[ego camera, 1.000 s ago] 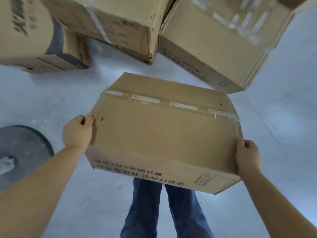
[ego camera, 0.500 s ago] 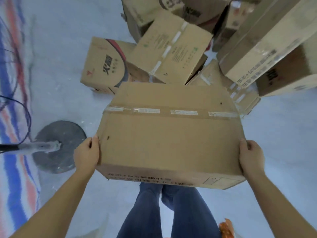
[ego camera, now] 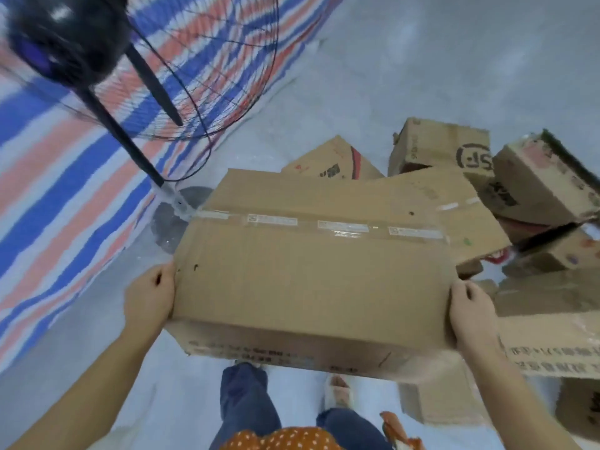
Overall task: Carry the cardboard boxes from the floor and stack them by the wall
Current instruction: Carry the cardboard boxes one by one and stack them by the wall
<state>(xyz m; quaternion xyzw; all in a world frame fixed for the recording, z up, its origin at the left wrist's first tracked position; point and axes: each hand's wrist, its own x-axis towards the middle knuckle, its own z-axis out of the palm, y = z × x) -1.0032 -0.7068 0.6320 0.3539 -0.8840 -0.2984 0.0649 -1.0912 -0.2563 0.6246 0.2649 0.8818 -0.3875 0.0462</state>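
Cardboard box point(ego camera: 311, 271): one item, taped shut, carried clear of the floor.

Head view, the only view supplied.

Position: the box is held between the two hands, in front of the body and above the legs point(ego camera: 246, 407). Its near edge is toward the person; its far edge points away, toward the heap beyond.

Long axis: the long side runs from hand to hand, left to right. The tape strip point(ego camera: 318, 225) is laid along that same axis, beyond both hands.

Left hand point(ego camera: 151, 297): pressed against the left end of the box near its near corner, the thumb laid over the top edge, the fingers wrapped out of sight round the end face. A grip on the box is judged.

Right hand point(ego camera: 472, 315): set against the right end in mirrored fashion, the thumb on the top edge, the fingers folded round the end face. The box is gripped here too.

Nearness: neither hand is nearer; the load is shared at equal reach.

Surroundings: loose boxes point(ego camera: 454, 151) are heaped beyond the right hand and beside it. A standing fan point(ego camera: 65, 40) is placed beyond the left hand, its pole coming down to a round base point(ego camera: 172, 225), partly hidden by the box's far left corner. A striped tarpaulin point(ego camera: 65, 190) is spread to the left of the left hand.

Stacking place: none can be identified in this view.

Judgement: a carry is in hand; setting down is not yet begun. For stacking, the long axis is probably best kept parallel to the wall.
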